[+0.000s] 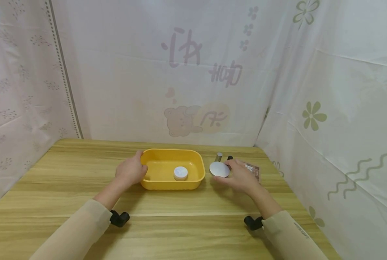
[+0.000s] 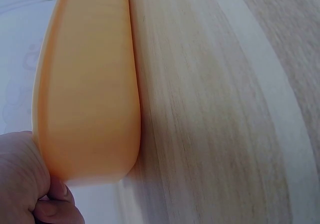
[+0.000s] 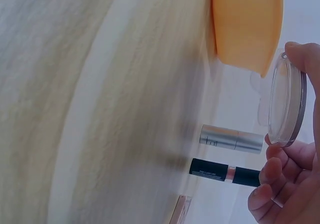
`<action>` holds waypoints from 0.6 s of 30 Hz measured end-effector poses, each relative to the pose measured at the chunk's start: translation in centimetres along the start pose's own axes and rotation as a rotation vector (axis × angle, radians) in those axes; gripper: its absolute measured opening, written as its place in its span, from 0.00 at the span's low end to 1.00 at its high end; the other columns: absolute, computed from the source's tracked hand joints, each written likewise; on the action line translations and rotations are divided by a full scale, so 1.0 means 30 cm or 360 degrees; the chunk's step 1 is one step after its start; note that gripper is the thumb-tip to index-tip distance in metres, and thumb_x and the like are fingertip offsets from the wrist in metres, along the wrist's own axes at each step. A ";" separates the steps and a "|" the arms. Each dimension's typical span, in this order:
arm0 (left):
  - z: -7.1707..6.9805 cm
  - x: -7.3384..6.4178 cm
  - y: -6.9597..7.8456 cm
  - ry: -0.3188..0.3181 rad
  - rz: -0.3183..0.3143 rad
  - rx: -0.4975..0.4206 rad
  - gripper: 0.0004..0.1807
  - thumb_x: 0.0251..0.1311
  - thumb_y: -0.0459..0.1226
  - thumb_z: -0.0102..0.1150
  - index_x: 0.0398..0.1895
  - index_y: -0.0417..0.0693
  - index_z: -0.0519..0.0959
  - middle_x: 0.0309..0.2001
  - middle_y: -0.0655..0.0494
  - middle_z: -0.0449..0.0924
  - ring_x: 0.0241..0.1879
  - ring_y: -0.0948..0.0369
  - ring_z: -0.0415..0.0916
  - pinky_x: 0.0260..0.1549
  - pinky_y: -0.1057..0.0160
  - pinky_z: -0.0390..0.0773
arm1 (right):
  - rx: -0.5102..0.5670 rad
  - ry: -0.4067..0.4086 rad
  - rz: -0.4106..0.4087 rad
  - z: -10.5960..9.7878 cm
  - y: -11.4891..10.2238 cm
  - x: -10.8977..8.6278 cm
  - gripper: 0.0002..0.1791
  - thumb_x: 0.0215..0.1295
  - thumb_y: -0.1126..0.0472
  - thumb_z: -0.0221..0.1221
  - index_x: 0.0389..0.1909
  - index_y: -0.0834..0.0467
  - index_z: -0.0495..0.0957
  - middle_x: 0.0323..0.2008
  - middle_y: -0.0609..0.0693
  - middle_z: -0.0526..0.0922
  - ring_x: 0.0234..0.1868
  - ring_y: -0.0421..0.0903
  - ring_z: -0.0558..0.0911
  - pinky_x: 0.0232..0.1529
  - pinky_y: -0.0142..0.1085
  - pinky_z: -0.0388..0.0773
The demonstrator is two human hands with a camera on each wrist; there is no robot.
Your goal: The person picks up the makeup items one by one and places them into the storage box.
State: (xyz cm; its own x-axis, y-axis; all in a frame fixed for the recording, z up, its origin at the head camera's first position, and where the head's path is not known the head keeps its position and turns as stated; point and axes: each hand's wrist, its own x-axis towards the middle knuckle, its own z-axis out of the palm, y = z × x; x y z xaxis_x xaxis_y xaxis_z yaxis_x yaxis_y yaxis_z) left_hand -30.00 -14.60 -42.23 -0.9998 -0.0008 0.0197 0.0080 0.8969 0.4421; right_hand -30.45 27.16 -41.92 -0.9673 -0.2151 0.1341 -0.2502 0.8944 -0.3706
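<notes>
My left hand (image 1: 130,169) grips the left end of a yellow plastic bin (image 1: 170,185), thumb inside and fingers behind its rim. Inside the bin, right of its middle, sits a small round jar (image 1: 180,173) with a white lid. In my right hand (image 1: 242,177) is a round makeup compact (image 1: 219,169) with a silvery top, pinched by its edge between thumb and fingers. The right wrist view shows the compact (image 3: 287,103) raised above the table, its clear underside facing down. It is just right of the bin.
A silver lipstick tube (image 3: 231,139) and a black lip tube (image 3: 210,169) stand upright behind the compact. Partly behind my right hand lies a brown patterned palette (image 1: 254,170). White printed curtains (image 1: 193,90) hang behind the wooden table (image 1: 186,234) and at both sides.
</notes>
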 end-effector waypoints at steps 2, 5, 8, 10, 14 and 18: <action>0.000 0.001 0.000 0.0001 -0.0003 -0.0001 0.36 0.76 0.41 0.53 0.84 0.43 0.61 0.28 0.48 0.80 0.22 0.54 0.71 0.21 0.59 0.68 | 0.0000 0.0009 -0.0004 -0.002 -0.007 0.002 0.47 0.59 0.28 0.74 0.67 0.60 0.80 0.56 0.56 0.80 0.53 0.52 0.81 0.46 0.44 0.80; 0.000 0.000 -0.001 0.0000 -0.0002 -0.0002 0.36 0.76 0.41 0.53 0.84 0.43 0.61 0.28 0.48 0.80 0.22 0.54 0.71 0.21 0.59 0.69 | -0.0004 0.0021 -0.0010 -0.003 -0.015 0.005 0.47 0.58 0.27 0.74 0.66 0.59 0.80 0.55 0.55 0.80 0.52 0.52 0.80 0.46 0.43 0.79; 0.001 0.001 -0.001 -0.0001 -0.0001 0.0000 0.37 0.76 0.41 0.52 0.85 0.44 0.60 0.27 0.48 0.80 0.22 0.55 0.70 0.21 0.59 0.68 | 0.0006 0.0029 -0.0017 -0.002 -0.026 0.013 0.46 0.58 0.26 0.73 0.63 0.58 0.81 0.55 0.54 0.80 0.52 0.52 0.80 0.47 0.44 0.80; 0.001 0.002 -0.002 -0.0002 -0.0003 -0.0001 0.37 0.76 0.41 0.52 0.85 0.44 0.60 0.26 0.48 0.79 0.22 0.55 0.69 0.21 0.59 0.68 | 0.0019 0.0033 -0.0018 -0.003 -0.035 0.017 0.46 0.58 0.25 0.73 0.63 0.57 0.81 0.57 0.54 0.80 0.53 0.53 0.81 0.49 0.46 0.81; 0.004 0.004 -0.005 -0.0007 -0.0001 0.0000 0.37 0.75 0.41 0.52 0.85 0.44 0.60 0.24 0.49 0.78 0.21 0.56 0.69 0.21 0.59 0.68 | 0.0048 0.0012 -0.0012 -0.009 -0.062 0.027 0.52 0.58 0.23 0.71 0.71 0.58 0.78 0.63 0.56 0.79 0.58 0.55 0.82 0.56 0.51 0.83; 0.006 0.006 -0.006 -0.0009 -0.0002 -0.0007 0.37 0.75 0.42 0.53 0.85 0.45 0.60 0.24 0.50 0.78 0.21 0.56 0.69 0.20 0.59 0.68 | 0.0068 -0.0005 -0.0021 -0.017 -0.097 0.039 0.54 0.59 0.24 0.71 0.75 0.59 0.75 0.64 0.57 0.78 0.58 0.55 0.83 0.58 0.53 0.83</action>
State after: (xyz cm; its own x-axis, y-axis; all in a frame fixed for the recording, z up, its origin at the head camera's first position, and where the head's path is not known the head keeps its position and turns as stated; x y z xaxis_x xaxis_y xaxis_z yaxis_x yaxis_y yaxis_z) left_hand -30.19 -14.70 -42.47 -0.9999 0.0006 0.0144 0.0070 0.8949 0.4462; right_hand -30.84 24.52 -40.22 -0.9641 -0.2281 0.1362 -0.2643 0.8741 -0.4076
